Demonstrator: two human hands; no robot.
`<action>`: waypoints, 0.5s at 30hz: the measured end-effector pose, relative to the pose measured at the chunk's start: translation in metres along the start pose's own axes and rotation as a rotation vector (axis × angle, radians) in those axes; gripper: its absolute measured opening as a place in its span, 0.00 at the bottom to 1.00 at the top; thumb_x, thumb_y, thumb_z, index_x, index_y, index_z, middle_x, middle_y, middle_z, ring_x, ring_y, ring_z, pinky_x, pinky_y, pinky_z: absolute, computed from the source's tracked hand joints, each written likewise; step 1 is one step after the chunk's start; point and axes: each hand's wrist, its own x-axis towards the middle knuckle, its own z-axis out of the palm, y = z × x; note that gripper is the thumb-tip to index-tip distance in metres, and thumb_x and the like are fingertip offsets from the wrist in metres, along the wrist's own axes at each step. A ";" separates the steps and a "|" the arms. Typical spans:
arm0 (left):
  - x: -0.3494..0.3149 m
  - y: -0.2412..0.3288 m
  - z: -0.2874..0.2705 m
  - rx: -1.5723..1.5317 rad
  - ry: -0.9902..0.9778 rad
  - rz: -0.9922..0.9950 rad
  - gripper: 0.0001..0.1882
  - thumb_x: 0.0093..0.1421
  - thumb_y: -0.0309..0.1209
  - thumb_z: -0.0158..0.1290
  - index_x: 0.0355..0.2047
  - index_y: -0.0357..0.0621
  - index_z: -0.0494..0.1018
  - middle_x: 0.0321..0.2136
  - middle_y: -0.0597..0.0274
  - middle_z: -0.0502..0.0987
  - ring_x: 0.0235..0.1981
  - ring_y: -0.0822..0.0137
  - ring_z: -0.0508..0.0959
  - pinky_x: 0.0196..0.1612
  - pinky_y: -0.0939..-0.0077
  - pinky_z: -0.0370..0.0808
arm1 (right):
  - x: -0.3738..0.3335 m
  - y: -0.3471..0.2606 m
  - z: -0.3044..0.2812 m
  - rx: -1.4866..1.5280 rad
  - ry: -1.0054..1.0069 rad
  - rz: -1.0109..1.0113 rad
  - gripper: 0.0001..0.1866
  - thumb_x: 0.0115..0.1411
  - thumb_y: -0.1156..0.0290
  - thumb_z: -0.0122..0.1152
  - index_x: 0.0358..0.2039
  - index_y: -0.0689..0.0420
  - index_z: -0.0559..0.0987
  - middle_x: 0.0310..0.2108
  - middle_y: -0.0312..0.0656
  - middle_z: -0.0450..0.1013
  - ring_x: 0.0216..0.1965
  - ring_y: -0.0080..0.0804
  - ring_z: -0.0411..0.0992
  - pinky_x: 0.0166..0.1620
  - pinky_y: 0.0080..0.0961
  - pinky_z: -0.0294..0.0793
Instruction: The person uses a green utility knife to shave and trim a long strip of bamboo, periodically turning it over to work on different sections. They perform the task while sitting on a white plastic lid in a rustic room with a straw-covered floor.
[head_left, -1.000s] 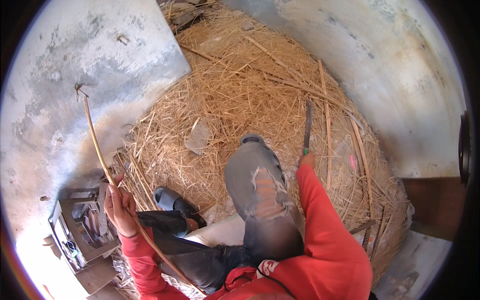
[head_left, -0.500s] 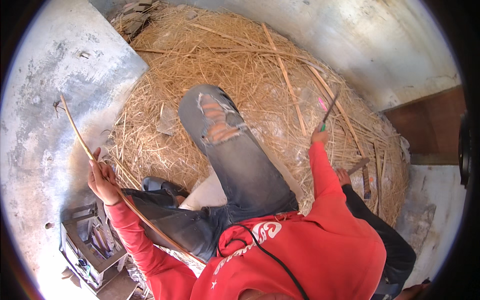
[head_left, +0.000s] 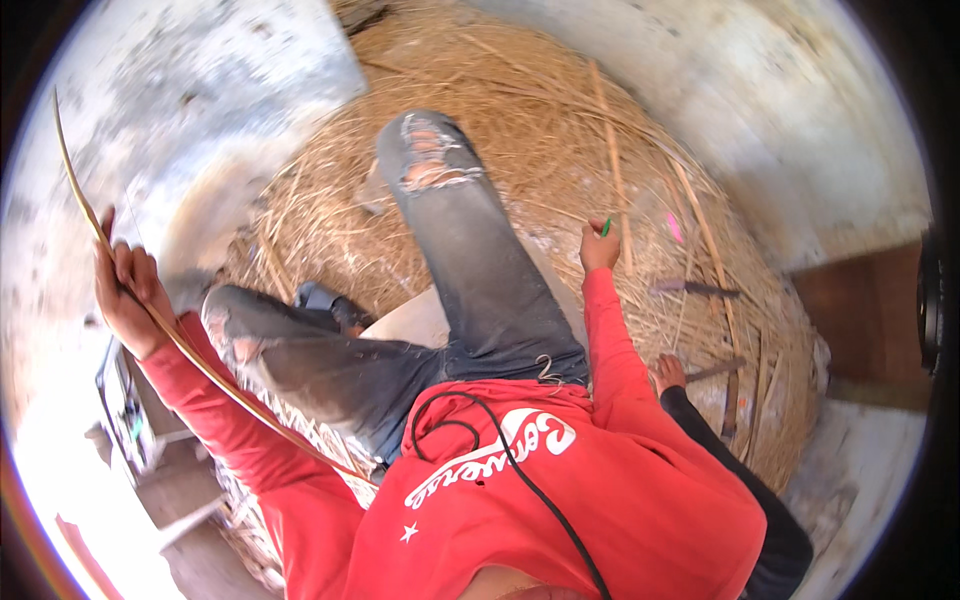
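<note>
My left hand (head_left: 135, 295), raised at the left, has its fingers closed around a long, thin, pale strip of split cane or bamboo (head_left: 75, 180). The strip bends up past my hand and runs down along my red sleeve toward my lap. My right hand (head_left: 598, 248) is closed above the straw, right of my raised knee. A short green piece (head_left: 606, 227), like a handle end, sticks out of its fist; the rest is hidden. A dark, narrow blade-like piece (head_left: 695, 288) lies on the straw to the right of that hand.
Straw and shavings (head_left: 540, 150) cover the floor, with long strips (head_left: 612, 150) and a pink item (head_left: 674, 228). Another person's hand (head_left: 670, 372), black-sleeved, is beside a dark flat tool (head_left: 715, 368). Pale walls (head_left: 800, 120) curve around. Wooden frames (head_left: 180, 490) stand lower left.
My left hand has moved up and left with the strip. My right hand has drawn back left; the long dark blade no longer extends from it, and a dark piece shows on the straw.
</note>
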 end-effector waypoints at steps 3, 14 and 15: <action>-0.006 0.062 -0.003 0.043 -0.084 0.121 0.27 0.77 0.36 0.40 0.67 0.25 0.56 0.19 0.75 0.58 0.15 0.83 0.53 0.20 0.84 0.51 | -0.032 -0.030 0.024 0.049 -0.146 -0.099 0.14 0.55 0.66 0.67 0.40 0.58 0.85 0.40 0.49 0.83 0.45 0.46 0.81 0.53 0.38 0.76; -0.130 0.102 -0.060 0.115 0.228 0.156 0.24 0.77 0.38 0.41 0.60 0.26 0.65 0.18 0.77 0.57 0.14 0.83 0.53 0.17 0.84 0.49 | -0.055 -0.019 0.001 -0.006 -0.350 -0.103 0.12 0.56 0.69 0.68 0.39 0.60 0.84 0.38 0.47 0.83 0.43 0.40 0.81 0.50 0.35 0.77; -0.141 0.087 -0.061 0.132 0.243 0.105 0.24 0.76 0.39 0.42 0.59 0.28 0.67 0.17 0.78 0.58 0.14 0.83 0.53 0.17 0.84 0.48 | -0.055 -0.015 -0.003 -0.015 -0.353 -0.095 0.12 0.56 0.69 0.68 0.39 0.60 0.84 0.38 0.47 0.82 0.43 0.40 0.81 0.50 0.35 0.77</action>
